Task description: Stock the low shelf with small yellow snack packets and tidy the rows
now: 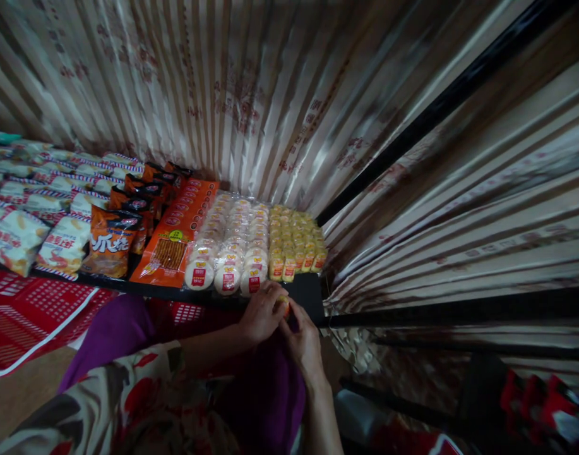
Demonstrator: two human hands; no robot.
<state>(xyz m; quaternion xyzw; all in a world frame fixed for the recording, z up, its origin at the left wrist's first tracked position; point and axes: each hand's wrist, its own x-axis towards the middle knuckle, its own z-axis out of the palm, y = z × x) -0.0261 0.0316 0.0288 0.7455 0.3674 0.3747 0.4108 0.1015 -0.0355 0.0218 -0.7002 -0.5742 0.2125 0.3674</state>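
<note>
Yellow packet [284, 306] between both hands [261, 316] [305, 341]

Packets [290, 263] on right of shelf [305, 294], snack bags [64, 243] left, curtain [251, 95] behind

At your left you can see white bags [64, 243], standing in several rows. Next to them there are orange-and-black bags [110, 243], one behind the other. Then comes a long orange bag [181, 222], and just to its right you find round white packs [227, 279] in three columns, with red labels. Behind these you have a pleated curtain [251, 95] with reddish print, and a black pole [426, 121] crosses it at a slant. Below the white bags is a red basket [52, 303] with holes. At your lower right, red things [530, 404] are too blurred to name
</note>
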